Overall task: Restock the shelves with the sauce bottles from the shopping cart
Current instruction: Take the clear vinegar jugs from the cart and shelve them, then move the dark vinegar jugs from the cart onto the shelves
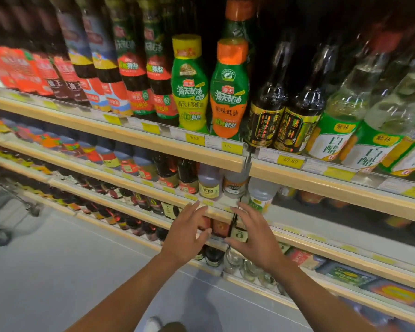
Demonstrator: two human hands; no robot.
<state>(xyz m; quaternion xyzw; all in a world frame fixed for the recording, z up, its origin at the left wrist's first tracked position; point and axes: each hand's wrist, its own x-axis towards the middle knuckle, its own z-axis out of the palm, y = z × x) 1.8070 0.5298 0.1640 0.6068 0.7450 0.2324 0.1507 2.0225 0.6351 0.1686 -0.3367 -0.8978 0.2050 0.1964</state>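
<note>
head view: cart [7, 207], blurred, stands well left of the second shelf [217, 213]; its load cannot be made out. left hand [185, 238] is spread flat and straight, holding nothing, its tips at the front edge of the second shelf. right hand [255, 238] is just beside it, likewise spread and empty, its tips at the same edge. bottles [209, 184] stand in rows on the second shelf, directly behind both hands; neither hand touches one.

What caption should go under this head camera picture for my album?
Left hand and right hand, both empty, reach toward shelves full of sauce bottles.
</note>
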